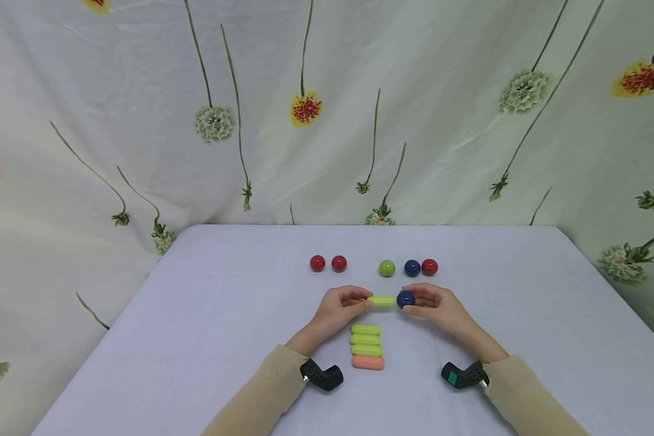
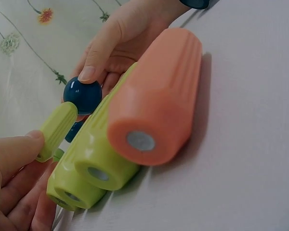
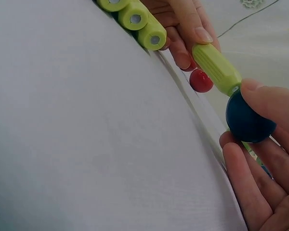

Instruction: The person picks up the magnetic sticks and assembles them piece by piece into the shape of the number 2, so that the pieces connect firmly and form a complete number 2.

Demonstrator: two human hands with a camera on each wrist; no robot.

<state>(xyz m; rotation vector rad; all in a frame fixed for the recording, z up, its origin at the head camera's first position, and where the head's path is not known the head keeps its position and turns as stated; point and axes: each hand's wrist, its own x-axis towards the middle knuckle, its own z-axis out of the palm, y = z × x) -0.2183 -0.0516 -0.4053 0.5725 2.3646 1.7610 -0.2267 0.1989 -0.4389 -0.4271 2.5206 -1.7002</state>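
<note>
My left hand [image 1: 335, 310] pinches a yellow-green ribbed rod [image 1: 381, 301] between thumb and fingers. The thumb and fingers of my right hand [image 1: 440, 307] grip a dark blue ball [image 1: 406, 299]. In the right wrist view, the rod [image 3: 216, 68] meets the ball [image 3: 248, 119] end-on, or very nearly so. Nearer the body, several yellow-green rods [image 1: 366, 340] lie side by side in a stack-like row, with an orange rod [image 1: 367, 362] at the near end. The left wrist view shows a grey disc set into the end of the orange rod [image 2: 168, 91].
Beyond the hands, two red balls [image 1: 328, 263] sit on the white table [image 1: 240, 290]. Right of them stand a green ball [image 1: 387, 268], another blue ball [image 1: 412, 268] and a third red ball [image 1: 429, 267]. A flowered cloth [image 1: 441, 109] hangs behind the table.
</note>
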